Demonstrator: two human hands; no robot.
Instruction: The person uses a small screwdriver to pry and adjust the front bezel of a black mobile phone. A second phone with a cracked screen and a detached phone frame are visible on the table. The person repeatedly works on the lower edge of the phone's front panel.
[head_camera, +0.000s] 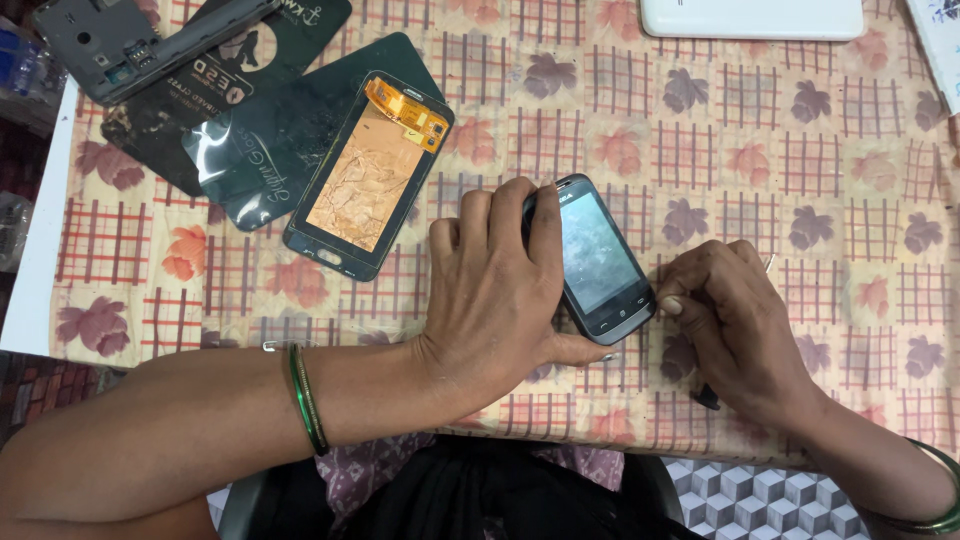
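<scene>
A small dark mobile phone (597, 257) with a smudged screen lies face up on the patterned tablecloth (760, 150). My left hand (497, 290) grips its left edge, fingers curled over the top side and thumb under its lower end. My right hand (733, 325) is closed next to the phone's lower right corner, pinching a thin tool whose dark handle end (706, 397) shows below the hand and whose thin tip (768, 263) pokes out above it.
A detached phone screen panel (368, 175) with an orange flex cable lies on dark mats (262, 150) at upper left. A grey phone frame (120, 45) sits at the top left corner. A white device (752, 18) lies at the top edge.
</scene>
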